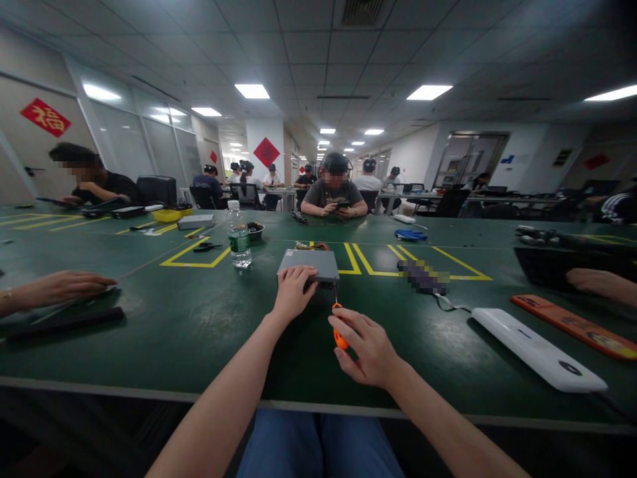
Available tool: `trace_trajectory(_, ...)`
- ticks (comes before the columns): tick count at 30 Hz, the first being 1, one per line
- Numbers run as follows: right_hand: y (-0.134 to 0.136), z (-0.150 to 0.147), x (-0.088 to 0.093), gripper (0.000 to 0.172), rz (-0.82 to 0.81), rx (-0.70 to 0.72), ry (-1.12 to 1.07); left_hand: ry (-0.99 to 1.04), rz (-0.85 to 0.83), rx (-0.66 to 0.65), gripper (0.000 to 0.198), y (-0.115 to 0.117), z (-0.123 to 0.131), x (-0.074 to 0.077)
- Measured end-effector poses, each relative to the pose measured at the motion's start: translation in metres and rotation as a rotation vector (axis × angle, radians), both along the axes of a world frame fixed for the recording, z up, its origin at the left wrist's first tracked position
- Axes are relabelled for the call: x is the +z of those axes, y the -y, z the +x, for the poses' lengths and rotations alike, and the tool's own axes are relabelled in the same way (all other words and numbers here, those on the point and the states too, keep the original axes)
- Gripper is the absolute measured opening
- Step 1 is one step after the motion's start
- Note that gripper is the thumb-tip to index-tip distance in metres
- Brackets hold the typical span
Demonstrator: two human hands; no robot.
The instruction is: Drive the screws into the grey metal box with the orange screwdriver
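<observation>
A grey metal box (318,264), like a computer power supply, lies on the green table (174,325) straight ahead of me. My left hand (292,292) rests on its near left corner, fingers curled over the top edge. My right hand (365,345) grips an orange-handled screwdriver (339,335) whose thin shaft points up at the box's near face. A bundle of coloured wires (311,245) shows behind the box.
A water bottle (239,236) stands to the left of the box. A white flat device (537,348) and an orange strip (572,325) lie at right. Other people's hands (64,287) rest at both table sides. A person with a phone sits opposite.
</observation>
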State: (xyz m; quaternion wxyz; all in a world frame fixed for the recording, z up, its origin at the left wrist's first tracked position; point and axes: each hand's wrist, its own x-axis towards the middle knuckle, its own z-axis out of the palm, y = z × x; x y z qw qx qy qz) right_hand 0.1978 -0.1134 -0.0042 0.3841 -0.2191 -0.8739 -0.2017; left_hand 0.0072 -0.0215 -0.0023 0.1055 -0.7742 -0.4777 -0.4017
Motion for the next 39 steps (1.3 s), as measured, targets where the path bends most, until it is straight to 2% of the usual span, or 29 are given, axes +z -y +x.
trace_trajectory(11,0.002,0.000,-0.003,0.013,0.160,-0.048,-0.034,-0.009,0.000,0.008,0.022,0.001,0.000,0.000)
trace_trajectory(15,0.003,0.005,0.000,0.019,0.206,-0.055,0.117,-0.004,0.002,0.009,0.022,0.002,0.000,0.001)
trace_trajectory(20,0.001,0.012,-0.001,0.029,0.114,-0.020,0.214,-0.008,0.006,0.004,0.022,0.001,-0.001,0.001)
trace_trajectory(25,-0.003,0.006,-0.006,0.023,0.179,0.032,0.154,-0.004,0.009,0.000,0.022,0.001,-0.001,0.001)
trace_trajectory(30,-0.003,0.005,-0.010,0.021,0.112,0.046,0.025,0.001,0.004,0.007,0.022,0.001,0.000,0.001)
trace_trajectory(35,0.001,0.008,-0.006,0.027,0.064,0.027,0.117,-0.003,0.001,0.009,0.023,0.002,0.000,0.002)
trace_trajectory(39,0.001,0.006,-0.006,0.025,0.123,0.016,0.096,-0.005,-0.004,0.010,0.022,0.002,0.000,0.002)
